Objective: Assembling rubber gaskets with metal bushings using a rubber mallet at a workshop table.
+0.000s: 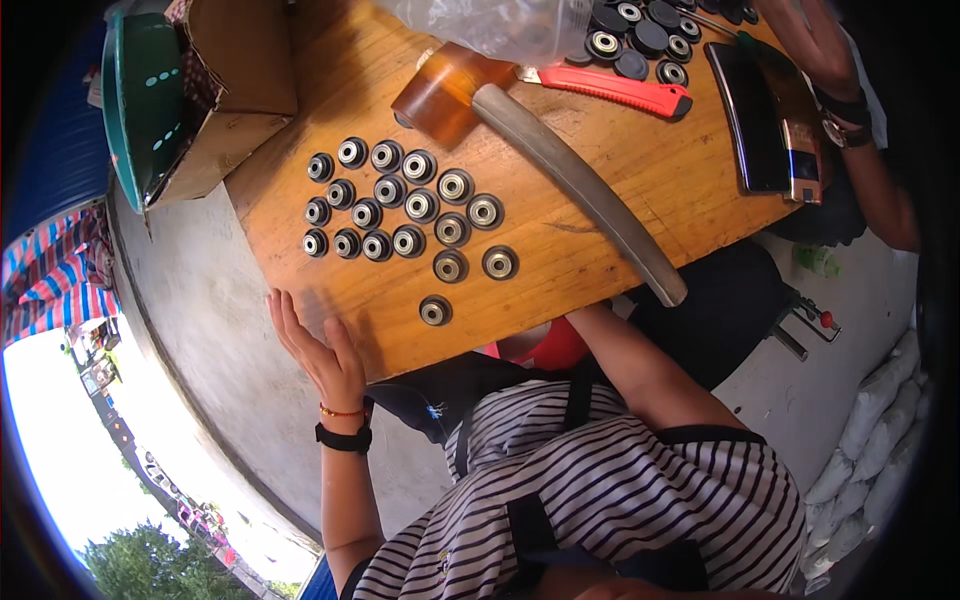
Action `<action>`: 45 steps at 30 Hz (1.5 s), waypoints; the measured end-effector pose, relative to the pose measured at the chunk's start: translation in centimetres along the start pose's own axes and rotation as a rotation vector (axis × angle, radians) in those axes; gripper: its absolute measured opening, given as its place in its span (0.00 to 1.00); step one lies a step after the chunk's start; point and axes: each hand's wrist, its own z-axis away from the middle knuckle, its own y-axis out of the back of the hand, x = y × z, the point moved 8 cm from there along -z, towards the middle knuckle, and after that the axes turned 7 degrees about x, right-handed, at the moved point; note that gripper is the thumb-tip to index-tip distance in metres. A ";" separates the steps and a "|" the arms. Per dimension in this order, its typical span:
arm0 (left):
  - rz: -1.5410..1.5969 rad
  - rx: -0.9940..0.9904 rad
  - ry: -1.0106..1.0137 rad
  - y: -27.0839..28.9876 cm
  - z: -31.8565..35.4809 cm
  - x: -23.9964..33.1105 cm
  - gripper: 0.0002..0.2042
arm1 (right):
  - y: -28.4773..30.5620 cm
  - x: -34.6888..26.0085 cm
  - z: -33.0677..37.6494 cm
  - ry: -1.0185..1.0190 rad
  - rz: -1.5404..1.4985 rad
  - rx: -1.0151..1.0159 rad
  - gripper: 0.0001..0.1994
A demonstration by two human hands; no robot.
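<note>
Eighteen or so small black wheels with metal bearings (405,213) lie flat on the wooden desk (640,170), set in three rough rows, with one wheel (435,310) apart near the front edge. Left hand (318,350) is open, fingers together and held flat, palm turned inward, resting against the desk's front edge just beside that lone wheel; it grips nothing. Right hand is hidden: the forearm (650,370) runs under the desk edge, so whether it is open or closed cannot be told. A mallet (540,140) with an amber head and long grey handle lies diagonally across the desk, untouched, beside a red utility knife (615,88). A second heap of black wheels (640,35) sits at the far edge next to a clear plastic bag (490,25), with a dark phone (750,115) to the right. Another person's hand (815,45) reaches in there. A cardboard box (235,85) and green tray (140,100) stand at far left. Judging by the layout, the near rows look finished and sorted, while the far heap seems yet to be handled.
</note>
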 end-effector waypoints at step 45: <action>0.665 0.460 0.275 1.4 4.9 -6.4 0.26 | -0.9 -27.1 1.1 0.441 0.243 0.758 0.12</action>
